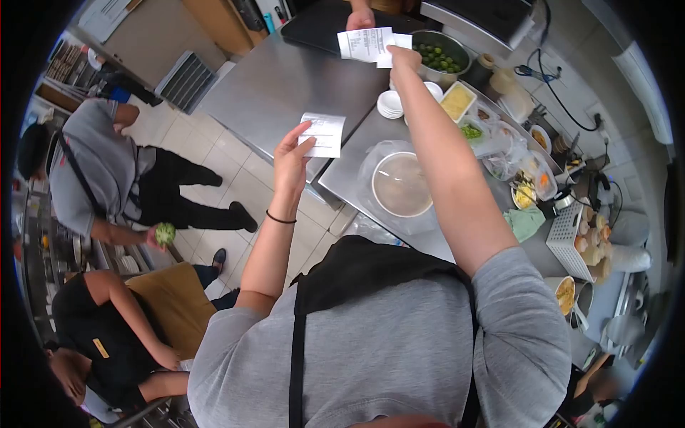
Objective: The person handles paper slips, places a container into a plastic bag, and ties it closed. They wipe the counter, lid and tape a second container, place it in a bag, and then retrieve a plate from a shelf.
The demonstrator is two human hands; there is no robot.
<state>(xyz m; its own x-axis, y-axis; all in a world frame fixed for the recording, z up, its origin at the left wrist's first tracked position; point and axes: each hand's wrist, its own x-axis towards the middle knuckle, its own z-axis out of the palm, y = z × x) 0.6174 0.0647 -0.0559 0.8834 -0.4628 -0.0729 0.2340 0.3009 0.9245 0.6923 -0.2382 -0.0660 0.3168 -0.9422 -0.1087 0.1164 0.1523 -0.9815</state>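
A printed paper slip (pixel 326 137) is pinched between the thumb and fingers of my left hand (pixel 291 158), raised over the front edge of the steel counter. My right arm stretches far across the counter. Its hand, my right hand (pixel 405 61), is closed on a second paper slip (pixel 401 41). A wider printed slip (pixel 362 44) overlaps that one on its left, and another person's hand (pixel 360 18) is at its upper edge. Below my right forearm a round container (pixel 402 184) sits in a clear plastic bag.
A bowl of green fruit (pixel 439 58), stacked white dishes (pixel 390 105) and a yellow-filled tub (pixel 457 102) stand around my right arm. Farther right are bagged foods and a white basket (pixel 571 239). Two people are at left, one holding a green vegetable (pixel 165 233).
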